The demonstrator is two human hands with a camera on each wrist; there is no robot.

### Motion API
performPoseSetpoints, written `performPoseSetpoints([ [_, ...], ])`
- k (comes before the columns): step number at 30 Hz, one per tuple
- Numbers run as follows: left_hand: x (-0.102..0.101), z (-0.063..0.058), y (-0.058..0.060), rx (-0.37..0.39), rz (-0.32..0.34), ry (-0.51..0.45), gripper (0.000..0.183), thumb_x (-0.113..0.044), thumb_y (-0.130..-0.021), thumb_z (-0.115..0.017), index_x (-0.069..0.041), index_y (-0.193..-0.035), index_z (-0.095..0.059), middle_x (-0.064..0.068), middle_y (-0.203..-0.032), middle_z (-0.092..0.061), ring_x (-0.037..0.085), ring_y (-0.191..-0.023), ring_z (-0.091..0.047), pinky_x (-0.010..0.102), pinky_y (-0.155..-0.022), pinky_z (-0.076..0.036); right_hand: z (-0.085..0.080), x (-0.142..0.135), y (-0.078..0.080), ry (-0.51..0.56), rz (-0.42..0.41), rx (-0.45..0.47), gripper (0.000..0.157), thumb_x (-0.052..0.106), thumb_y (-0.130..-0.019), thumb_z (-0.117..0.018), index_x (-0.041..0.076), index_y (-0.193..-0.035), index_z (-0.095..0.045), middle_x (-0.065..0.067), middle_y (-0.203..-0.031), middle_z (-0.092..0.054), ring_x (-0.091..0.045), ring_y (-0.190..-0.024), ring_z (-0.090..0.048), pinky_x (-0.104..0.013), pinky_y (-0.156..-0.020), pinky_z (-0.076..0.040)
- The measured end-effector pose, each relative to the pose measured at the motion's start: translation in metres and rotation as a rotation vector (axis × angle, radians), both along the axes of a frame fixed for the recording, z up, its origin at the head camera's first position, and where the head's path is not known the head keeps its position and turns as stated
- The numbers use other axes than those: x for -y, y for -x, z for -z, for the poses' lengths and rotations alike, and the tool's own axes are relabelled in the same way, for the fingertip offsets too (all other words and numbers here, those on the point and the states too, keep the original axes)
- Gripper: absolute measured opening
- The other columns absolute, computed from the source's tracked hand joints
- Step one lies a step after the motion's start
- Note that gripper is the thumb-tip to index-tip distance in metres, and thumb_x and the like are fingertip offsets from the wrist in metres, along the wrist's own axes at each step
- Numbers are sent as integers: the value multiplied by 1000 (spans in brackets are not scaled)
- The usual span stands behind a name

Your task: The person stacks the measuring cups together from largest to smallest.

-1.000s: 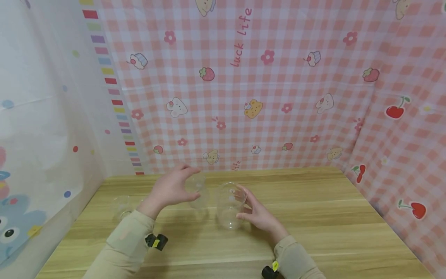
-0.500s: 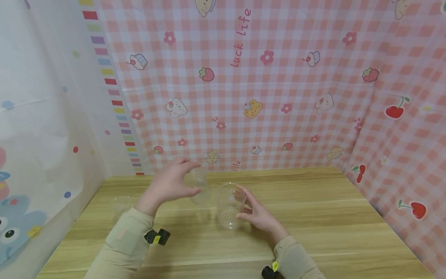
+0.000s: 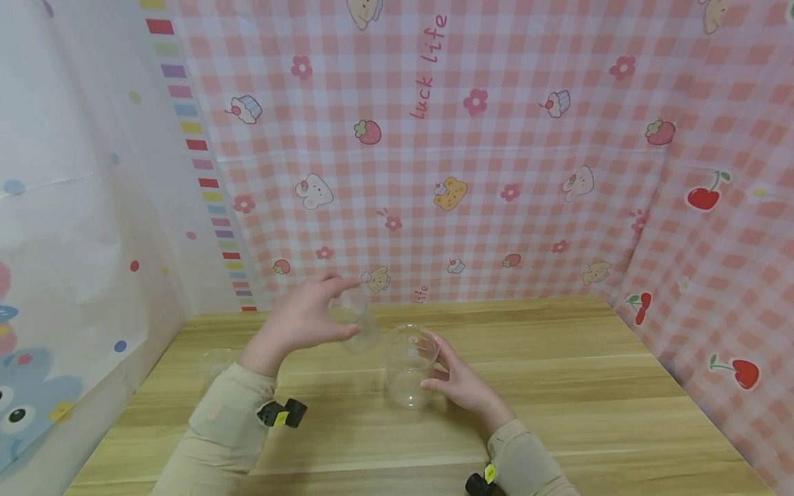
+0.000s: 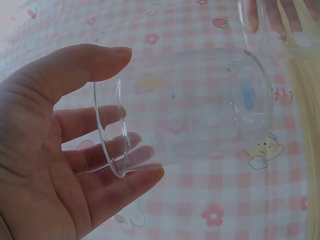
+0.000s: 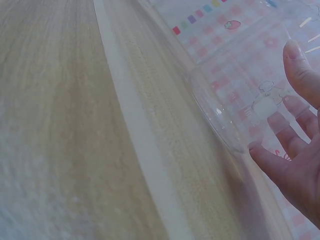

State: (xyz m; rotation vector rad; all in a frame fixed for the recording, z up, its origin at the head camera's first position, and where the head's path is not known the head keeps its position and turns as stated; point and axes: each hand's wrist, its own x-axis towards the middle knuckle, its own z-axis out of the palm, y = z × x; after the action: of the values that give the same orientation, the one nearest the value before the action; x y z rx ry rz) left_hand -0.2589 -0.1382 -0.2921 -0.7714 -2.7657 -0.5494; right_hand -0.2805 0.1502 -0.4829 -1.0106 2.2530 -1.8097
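My left hand [image 3: 298,317] grips a clear glass beaker [image 3: 362,334] near its rim, thumb on one side and fingers on the other. In the left wrist view the beaker [image 4: 185,105] shows a flared rim near the palm and a blue mark on its base. It is raised above the table, left of a larger clear beaker [image 3: 406,386] that stands upright. My right hand [image 3: 462,379] holds that larger beaker from its right side, thumb and fingers around the wall. The right wrist view shows its base edge [image 5: 217,120] on the wood.
Another clear glass vessel [image 3: 214,359] stands at the table's left, partly hidden behind my left sleeve [image 3: 232,413]. The wooden table [image 3: 577,386] meets a pink checked cloth [image 3: 527,241] at the back and right, and a white cloth [image 3: 80,207] at the left.
My left hand has risen slightly, lifting its beaker up and a little to the right. The right hand and the larger beaker have not moved.
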Motion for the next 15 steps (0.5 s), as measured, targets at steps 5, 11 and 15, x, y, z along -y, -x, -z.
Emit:
performPoseSetpoints([
  [5, -3, -4, -2, 9, -2, -35, 69, -35, -76, -84, -15, -138, -59, 13, -133, -54, 27, -104, -60, 47, -76, -54, -1, 0, -1, -5, 0, 3, 90, -10, -88, -66, 11, -158, -15, -26, -154, -31, -45, -141, -30, -60, -107, -34],
  [11, -8, -8, -4, -13, 22, -66, 71, -36, -75, -84, -16, -139, -59, 10, -133, -55, 27, -108, -60, 47, -78, -54, -1, 0, -1, -6, -4, -3, 90, -10, -88, -65, 12, -158, -14, -26, -154, -31, -45, -141, -29, -60, -107, -33],
  [15, -14, -10, -5, -9, 52, -99, 72, -34, -74, -86, -16, -139, -59, 10, -132, -56, 26, -109, -60, 46, -80, -54, -2, 0, -1, -9, -5, -3, 90, -10, -88, -65, 12, -158, -14, -25, -154, -31, -44, -141, -29, -60, -108, -33],
])
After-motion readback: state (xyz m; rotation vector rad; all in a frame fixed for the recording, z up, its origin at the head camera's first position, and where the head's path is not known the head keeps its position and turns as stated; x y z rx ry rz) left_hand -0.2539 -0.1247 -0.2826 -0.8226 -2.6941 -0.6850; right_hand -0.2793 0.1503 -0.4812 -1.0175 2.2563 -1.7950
